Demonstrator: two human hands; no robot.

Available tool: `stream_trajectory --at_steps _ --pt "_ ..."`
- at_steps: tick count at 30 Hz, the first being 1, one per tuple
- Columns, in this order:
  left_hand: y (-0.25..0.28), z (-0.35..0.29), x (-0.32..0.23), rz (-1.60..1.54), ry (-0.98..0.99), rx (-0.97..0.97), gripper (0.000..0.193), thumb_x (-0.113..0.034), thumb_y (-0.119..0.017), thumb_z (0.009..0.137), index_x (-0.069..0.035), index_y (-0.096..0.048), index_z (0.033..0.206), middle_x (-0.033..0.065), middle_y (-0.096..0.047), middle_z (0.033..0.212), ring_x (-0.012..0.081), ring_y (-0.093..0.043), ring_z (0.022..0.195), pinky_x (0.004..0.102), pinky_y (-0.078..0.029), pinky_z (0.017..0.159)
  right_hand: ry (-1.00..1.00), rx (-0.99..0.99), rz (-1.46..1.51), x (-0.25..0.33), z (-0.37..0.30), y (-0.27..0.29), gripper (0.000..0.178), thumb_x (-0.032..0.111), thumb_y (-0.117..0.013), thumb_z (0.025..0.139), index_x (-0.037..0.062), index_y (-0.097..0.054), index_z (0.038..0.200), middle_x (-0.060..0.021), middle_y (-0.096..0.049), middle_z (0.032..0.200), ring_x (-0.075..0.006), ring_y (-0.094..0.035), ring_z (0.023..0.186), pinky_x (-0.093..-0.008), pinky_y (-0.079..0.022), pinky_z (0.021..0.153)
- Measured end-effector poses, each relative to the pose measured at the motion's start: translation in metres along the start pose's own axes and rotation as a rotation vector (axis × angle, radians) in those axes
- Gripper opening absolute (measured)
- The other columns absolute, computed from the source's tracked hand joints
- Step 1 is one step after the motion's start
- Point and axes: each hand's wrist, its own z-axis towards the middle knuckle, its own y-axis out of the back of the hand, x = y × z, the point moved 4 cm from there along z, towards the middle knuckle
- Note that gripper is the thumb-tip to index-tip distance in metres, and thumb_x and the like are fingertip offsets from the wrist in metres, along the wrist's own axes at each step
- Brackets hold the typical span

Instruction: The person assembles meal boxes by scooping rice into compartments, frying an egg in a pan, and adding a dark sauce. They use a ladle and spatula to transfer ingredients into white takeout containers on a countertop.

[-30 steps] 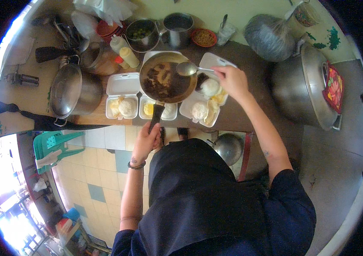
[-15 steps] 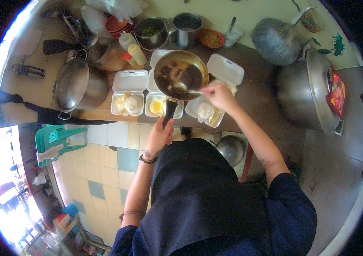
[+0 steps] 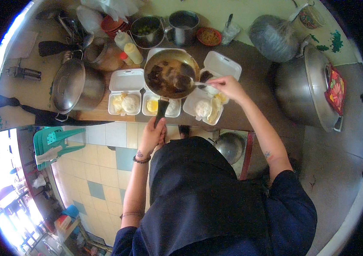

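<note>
My left hand (image 3: 153,136) is closed around the black handle (image 3: 161,112) of a frying pan (image 3: 171,96), which I hold above the foam boxes. Brown sauce with dark bits coats the pan's inside. My right hand (image 3: 229,88) pinches a metal spoon (image 3: 200,84), its tip at the pan's right edge. Below the right hand is an open foam box (image 3: 222,64) with rice (image 3: 203,108), a pale yellow piece and something dark near its hinge. The middle foam box (image 3: 174,113), holding egg and rice, is partly hidden under the pan. Another open foam box (image 3: 127,79) with rice stands to the left.
Left of the boxes is a large metal pot (image 3: 92,87). Behind stand squeeze bottles (image 3: 133,53), a pot of greens (image 3: 147,42), a metal pitcher (image 3: 183,32) and a red bowl (image 3: 209,36). A big lidded pot (image 3: 297,89) occupies the right side.
The spoon has come up out of the sauce to the pan's right edge, with my right hand moving right and away from me. The pan has shifted slightly left.
</note>
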Motion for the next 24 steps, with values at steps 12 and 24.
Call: stream_trajectory --at_steps 12,24 --pt "0.033 0.002 0.005 -0.031 0.005 -0.088 0.025 -0.033 -0.056 0.095 -0.01 -0.047 0.091 -0.005 -0.043 0.064 0.0019 -0.035 0.044 0.0179 -0.028 0.037 -0.065 0.14 -0.279 -0.029 -0.013 0.029 0.019 0.02 -0.065 0.084 0.0148 -0.073 0.101 -0.0108 -0.071 0.091 -0.0214 -0.067 0.079 -0.0318 -0.05 0.073" --pt "0.025 -0.002 0.007 -0.043 -0.034 -0.068 0.024 -0.031 -0.056 0.095 -0.009 -0.049 0.09 -0.0041 -0.046 0.065 0.0023 -0.038 0.045 0.0178 -0.029 0.038 0.352 -0.101 -0.63 -0.016 -0.023 -0.001 0.019 0.019 -0.061 0.085 0.0175 -0.073 0.099 -0.0083 -0.063 0.089 -0.0253 -0.06 0.085 -0.0355 -0.046 0.076"
